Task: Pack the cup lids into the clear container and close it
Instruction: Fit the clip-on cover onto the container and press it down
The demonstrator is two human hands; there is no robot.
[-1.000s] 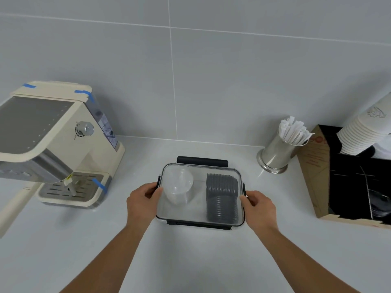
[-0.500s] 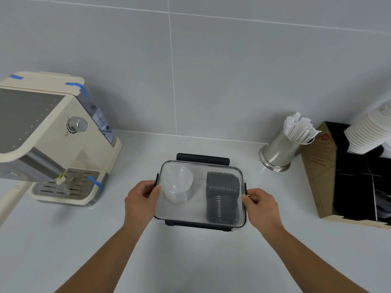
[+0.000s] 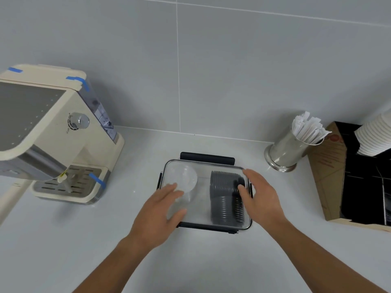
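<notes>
The clear container (image 3: 203,166) sits on the grey counter with its transparent lid on top and black latches around the rim. Inside, a stack of clear dome lids (image 3: 184,179) lies at the left and a stack of dark grey cup lids (image 3: 224,199) at the right. My left hand (image 3: 158,214) is spread flat over the container's left front part, fingers apart. My right hand (image 3: 260,197) is spread over its right side, fingers apart, covering part of the grey stack. Neither hand grips anything.
A cream espresso machine (image 3: 53,134) with blue tape stands at the left. A steel holder of wrapped straws (image 3: 294,144) stands at the back right. Further right are a brown and black box (image 3: 349,178) and a stack of white paper cups (image 3: 376,136). Tiled wall behind.
Both hands have left the container's side latches and moved up over its lid with fingers spread. The container has stayed where it was.
</notes>
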